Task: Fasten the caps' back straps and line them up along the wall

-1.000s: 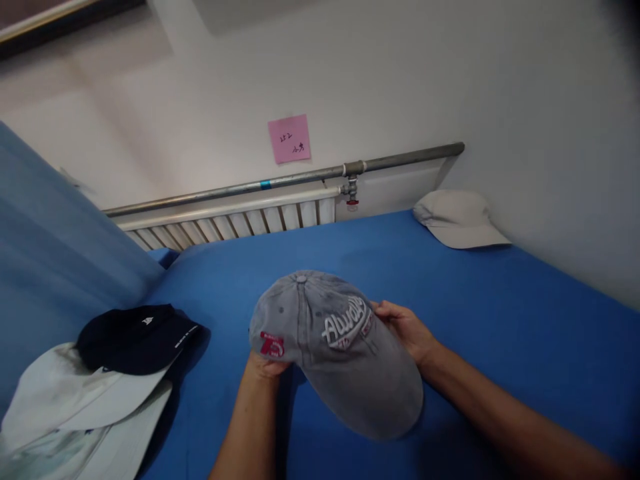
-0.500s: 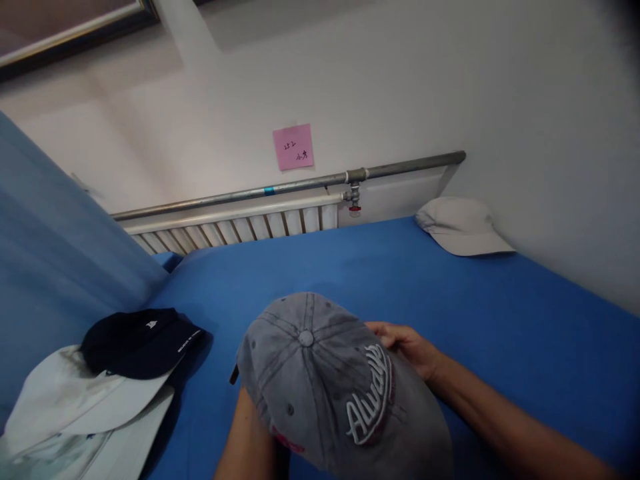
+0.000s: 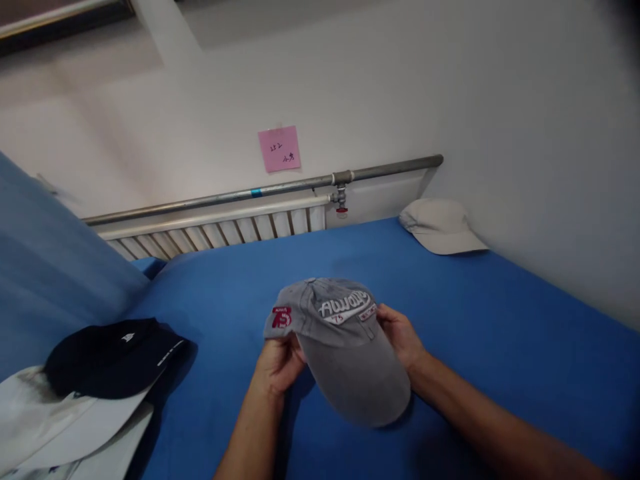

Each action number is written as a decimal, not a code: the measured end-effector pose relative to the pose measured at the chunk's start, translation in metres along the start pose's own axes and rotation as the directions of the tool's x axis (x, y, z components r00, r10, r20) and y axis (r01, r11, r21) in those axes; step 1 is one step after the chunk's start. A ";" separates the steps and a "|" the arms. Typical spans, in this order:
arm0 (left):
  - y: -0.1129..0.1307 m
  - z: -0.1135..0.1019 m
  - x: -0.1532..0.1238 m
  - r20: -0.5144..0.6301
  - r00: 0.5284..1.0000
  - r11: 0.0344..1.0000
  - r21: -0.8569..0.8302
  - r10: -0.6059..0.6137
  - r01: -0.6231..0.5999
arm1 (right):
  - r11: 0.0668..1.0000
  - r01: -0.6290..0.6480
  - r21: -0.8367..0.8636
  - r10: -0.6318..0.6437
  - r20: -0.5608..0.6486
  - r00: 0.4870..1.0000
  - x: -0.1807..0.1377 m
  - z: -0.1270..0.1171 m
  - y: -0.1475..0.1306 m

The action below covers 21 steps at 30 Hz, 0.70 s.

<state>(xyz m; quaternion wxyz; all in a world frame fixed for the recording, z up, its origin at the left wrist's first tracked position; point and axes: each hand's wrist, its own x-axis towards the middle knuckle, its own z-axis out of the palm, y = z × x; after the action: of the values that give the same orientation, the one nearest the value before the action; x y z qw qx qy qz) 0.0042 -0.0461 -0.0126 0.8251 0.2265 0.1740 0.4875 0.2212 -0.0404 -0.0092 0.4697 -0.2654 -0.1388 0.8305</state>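
Note:
A grey baseball cap (image 3: pixel 345 353) with raised "Always" lettering and a red patch on its side is held over the blue bed cover, its brim pointing down toward me. My left hand (image 3: pixel 281 363) grips the cap's lower edge on the left, fingers partly hidden underneath. On the other side, my right hand (image 3: pixel 400 337) is closed on the edge near the brim, and its fingertips pass behind the cap.
At the left, a navy cap (image 3: pixel 110 357) lies on top of pale caps (image 3: pixel 75 427). A beige cap (image 3: pixel 443 227) rests by the wall at the far right. Behind the blue surface (image 3: pixel 225 280) run a radiator (image 3: pixel 240 230) and a pipe (image 3: pixel 210 201). A blue curtain (image 3: pixel 50 247) hangs left.
The grey cap has moved away from me and tipped, so its front and brim now show instead of its crown. My left hand has come into sight. The view has shifted slightly.

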 end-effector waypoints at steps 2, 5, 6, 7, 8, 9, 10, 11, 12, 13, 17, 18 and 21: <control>0.000 0.011 -0.001 -0.022 0.999 0.998 -0.035 0.047 -0.048 | 0.999 0.046 -0.006 -0.046 -0.037 0.998 0.002 -0.001 -0.003; 0.005 0.021 -0.006 -0.014 0.989 0.985 -0.098 0.144 -0.145 | 0.997 0.079 -0.016 -0.079 -0.057 0.995 0.003 -0.001 -0.005; 0.007 0.022 -0.006 -0.010 0.987 0.981 -0.113 0.160 -0.160 | 0.996 0.084 -0.017 -0.085 -0.055 0.995 0.003 -0.002 -0.005; 0.009 0.021 -0.007 -0.010 0.986 0.979 -0.120 0.165 -0.165 | 0.996 0.092 -0.016 -0.092 -0.054 0.994 0.003 -0.002 -0.004; 0.011 0.019 -0.006 -0.015 0.987 0.980 -0.118 0.160 -0.161 | 0.995 0.103 -0.014 -0.104 -0.055 0.993 0.003 -0.002 -0.004; 0.013 0.016 -0.005 -0.026 0.990 0.984 -0.108 0.140 -0.142 | 0.993 0.117 -0.015 -0.118 -0.052 0.992 0.003 -0.002 -0.004; 0.014 0.012 -0.004 -0.041 0.993 0.990 -0.092 0.108 -0.111 | 0.992 0.128 -0.023 -0.128 -0.044 0.991 0.003 -0.002 -0.004; 0.016 0.008 -0.003 -0.058 0.995 0.994 -0.074 0.075 -0.079 | 0.990 0.135 -0.038 -0.136 -0.027 0.990 0.002 -0.001 -0.003; 0.017 0.004 -0.001 -0.073 0.996 0.997 -0.058 0.048 -0.052 | 0.989 0.137 -0.058 -0.137 -0.002 0.991 0.001 0.000 -0.004; 0.017 0.000 0.000 -0.083 0.996 0.999 -0.045 0.026 -0.030 | 0.988 0.135 -0.078 -0.133 0.030 0.991 -0.001 0.001 -0.004; 0.020 -0.006 -0.001 -0.016 1.000 0.999 -0.050 0.001 -0.002 | 0.986 0.133 -0.103 -0.117 0.151 0.982 -0.007 0.006 -0.008; 0.021 -0.006 -0.002 0.016 1.000 0.999 -0.050 -0.008 0.009 | 0.986 0.128 -0.103 -0.110 0.162 0.981 -0.008 0.006 -0.009; 0.021 -0.001 -0.005 0.152 0.987 0.998 -0.033 -0.049 0.054 | 0.990 0.089 -0.113 -0.071 0.152 0.986 -0.008 0.003 -0.009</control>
<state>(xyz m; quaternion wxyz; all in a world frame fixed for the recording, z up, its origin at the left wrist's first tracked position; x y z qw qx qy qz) -0.0139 -0.0416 -0.0023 0.8523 0.2429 0.1078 0.4506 0.2289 -0.0420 0.0005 0.4746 -0.2252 -0.2331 0.8184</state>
